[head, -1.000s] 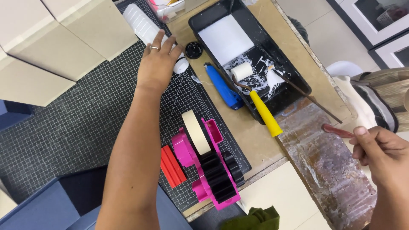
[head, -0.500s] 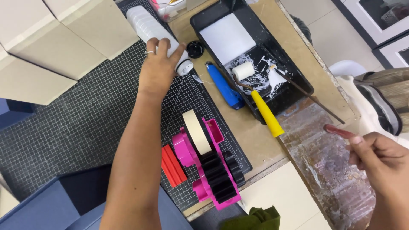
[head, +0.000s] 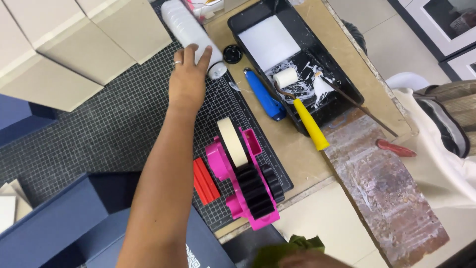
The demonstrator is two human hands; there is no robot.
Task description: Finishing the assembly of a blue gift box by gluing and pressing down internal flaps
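Note:
My left hand (head: pixel 187 82) reaches across the black gridded cutting mat (head: pixel 99 124). Its fingers lie over the neck end of a white plastic bottle (head: pixel 186 25) that rests on its side. The bottle's black cap (head: pixel 232 53) sits just to the right of it. A red-handled brush (head: pixel 396 148) lies free on the stained strip (head: pixel 391 198) at the right. At the bottom edge is a blurred skin-coloured shape (head: pixel 302 259) beside a green cloth (head: pixel 285 246). It may be my right hand, and its grip is unclear.
A black paint tray (head: pixel 342 79) holds white paint and a small roller with a yellow handle (head: pixel 310 124). A blue-handled tool (head: pixel 263 94) lies beside it. A pink tape dispenser (head: pixel 248 198) with a tape roll (head: pixel 233 141) and a red block (head: pixel 204 181) sit near the mat's front. Beige boxes (head: pixel 74 44) stand at the left, blue boxes (head: pixel 49 228) at the lower left.
My right hand has left the red-handled brush, which now lies on the stained strip, and has gone from the right side. My left hand stays at the bottle's neck.

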